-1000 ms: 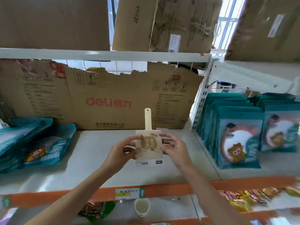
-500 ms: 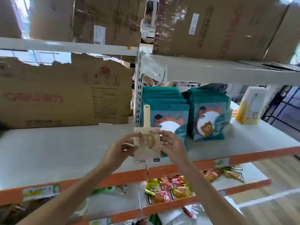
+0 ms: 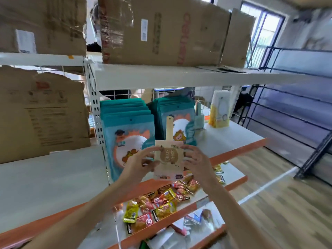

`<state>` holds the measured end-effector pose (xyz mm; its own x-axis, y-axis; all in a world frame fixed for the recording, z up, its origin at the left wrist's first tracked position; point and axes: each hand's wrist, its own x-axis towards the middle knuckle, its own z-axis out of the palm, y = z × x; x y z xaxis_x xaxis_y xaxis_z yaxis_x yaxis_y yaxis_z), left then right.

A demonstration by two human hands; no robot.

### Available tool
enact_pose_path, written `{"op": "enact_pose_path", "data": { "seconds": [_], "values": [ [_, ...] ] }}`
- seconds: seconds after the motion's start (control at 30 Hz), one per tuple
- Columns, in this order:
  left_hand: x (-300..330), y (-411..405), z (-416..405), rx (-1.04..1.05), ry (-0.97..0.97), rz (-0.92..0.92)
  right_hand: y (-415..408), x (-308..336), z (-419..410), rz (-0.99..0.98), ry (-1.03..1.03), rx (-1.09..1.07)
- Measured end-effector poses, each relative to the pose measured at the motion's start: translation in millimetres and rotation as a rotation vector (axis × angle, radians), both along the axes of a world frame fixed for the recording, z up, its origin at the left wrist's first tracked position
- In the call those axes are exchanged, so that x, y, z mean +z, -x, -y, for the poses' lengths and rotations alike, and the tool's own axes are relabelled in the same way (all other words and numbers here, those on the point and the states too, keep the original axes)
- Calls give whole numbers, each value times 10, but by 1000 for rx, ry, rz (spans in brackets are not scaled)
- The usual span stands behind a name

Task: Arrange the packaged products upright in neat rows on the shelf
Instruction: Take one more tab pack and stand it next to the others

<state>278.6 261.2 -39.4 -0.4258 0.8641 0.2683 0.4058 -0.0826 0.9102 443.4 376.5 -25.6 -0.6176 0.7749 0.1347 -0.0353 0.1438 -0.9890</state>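
Note:
I hold a small beige product pack (image 3: pixel 169 159) with a brown round label and a tall hang tab, upright in front of the shelf. My left hand (image 3: pixel 142 161) pinches its left edge and my right hand (image 3: pixel 195 161) pinches its right edge. Behind it two rows of teal cartoon pouches (image 3: pixel 129 130) (image 3: pixel 179 121) stand upright on the white shelf (image 3: pixel 233 133). A yellow-and-white pack (image 3: pixel 220 109) stands further right on the same shelf.
A torn cardboard box (image 3: pixel 41 114) fills the left bay behind a perforated upright post (image 3: pixel 95 108). Large cartons (image 3: pixel 167 31) sit on the shelf above. Loose snack packets (image 3: pixel 158 205) lie on the lower shelf. A dark metal rack (image 3: pixel 294 108) stands at the right.
My view has swung to the right, from the left bay to the bay with the teal pouches. Both hands keep holding the beige pack and have carried it rightward along the shelf.

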Motion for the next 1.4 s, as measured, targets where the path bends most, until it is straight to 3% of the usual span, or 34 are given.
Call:
{"op": "enact_pose_path", "data": {
  "seconds": [0.47,0.7,1.03,1.4],
  "values": [
    [-187,-441,-782,-92,62,-44,-542,-152,-536,81,-52,-197],
    [-279,-617,-1571,-112,37,-196,-763,-251,-1227,76,-13,-257],
    [-300,-650,-2755,7,-2,-320,-662,-213,-2597,128,-61,-161],
    [-462,-625,-3670,123,1,-168,-406,-289,-3656,197,-165,-27]
  ]
}}
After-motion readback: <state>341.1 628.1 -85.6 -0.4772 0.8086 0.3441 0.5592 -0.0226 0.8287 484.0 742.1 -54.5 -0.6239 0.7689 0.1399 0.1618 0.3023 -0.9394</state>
